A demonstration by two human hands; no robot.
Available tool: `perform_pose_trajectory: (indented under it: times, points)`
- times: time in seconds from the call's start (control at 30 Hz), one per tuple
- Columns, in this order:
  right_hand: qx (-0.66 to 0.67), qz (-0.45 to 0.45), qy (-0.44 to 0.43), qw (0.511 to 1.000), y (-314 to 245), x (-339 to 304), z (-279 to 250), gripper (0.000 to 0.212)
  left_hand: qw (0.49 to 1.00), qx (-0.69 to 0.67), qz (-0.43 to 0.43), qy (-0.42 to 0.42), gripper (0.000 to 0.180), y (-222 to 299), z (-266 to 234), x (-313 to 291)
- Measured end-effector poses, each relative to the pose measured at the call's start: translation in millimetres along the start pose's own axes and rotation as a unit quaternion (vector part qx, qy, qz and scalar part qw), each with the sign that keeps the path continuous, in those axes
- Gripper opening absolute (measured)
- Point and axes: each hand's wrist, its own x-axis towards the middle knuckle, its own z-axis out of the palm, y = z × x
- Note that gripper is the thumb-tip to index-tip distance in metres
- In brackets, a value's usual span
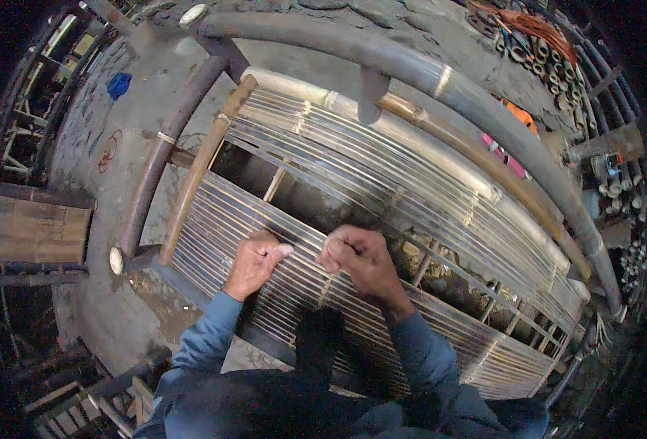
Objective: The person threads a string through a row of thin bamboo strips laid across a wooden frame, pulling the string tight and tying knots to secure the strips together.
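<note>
Both my hands are over the slatted seat (214, 219) of a bamboo bench, made of thin, pale, closely spaced strips. My left hand (257, 263) is closed above the near strips, its thumb pointing right. Anything in its fingers is too small or hidden to name. A short way to the right, my right hand (364, 260) is curled shut beside the long gap between the two groups of strips. Whatever it may pinch is hidden too. The slatted far section (411, 197) slopes up behind the gap toward a thick bamboo rail (353, 55).
A bamboo armrest frame (151, 172) bounds the bench at left. Cross pieces (276, 183) span the gap. A woven bamboo panel (34, 227) stands at far left, and a blue crumpled item (118, 85) lies on the floor. Bamboo poles (550, 66) are stacked at upper right.
</note>
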Motion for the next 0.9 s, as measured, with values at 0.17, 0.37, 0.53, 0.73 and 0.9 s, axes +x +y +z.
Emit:
perform_pose_trajectory:
  times: [0.17,0.37,0.53,0.73,0.9]
  points:
    - [-0.057,0.054,0.022,0.997,7,-2,24,0.020,0.990,0.093,0.099,0.033,0.025,-23,-16,74]
    - [-0.095,0.005,-0.051,0.994,34,7,65,0.022,0.945,0.275,0.147,0.102,0.027,-77,-25,129]
    - [-0.124,0.029,-0.074,0.989,43,8,84,0.022,0.965,0.254,0.062,0.033,0.021,-111,-32,109]
    - [-0.218,-0.024,-0.032,0.975,64,21,73,0.028,0.975,0.214,0.058,-0.014,0.024,-122,-45,110]
    - [-0.336,0.076,0.067,0.936,54,76,31,0.027,0.982,0.183,0.003,-0.040,0.022,-128,-51,106]
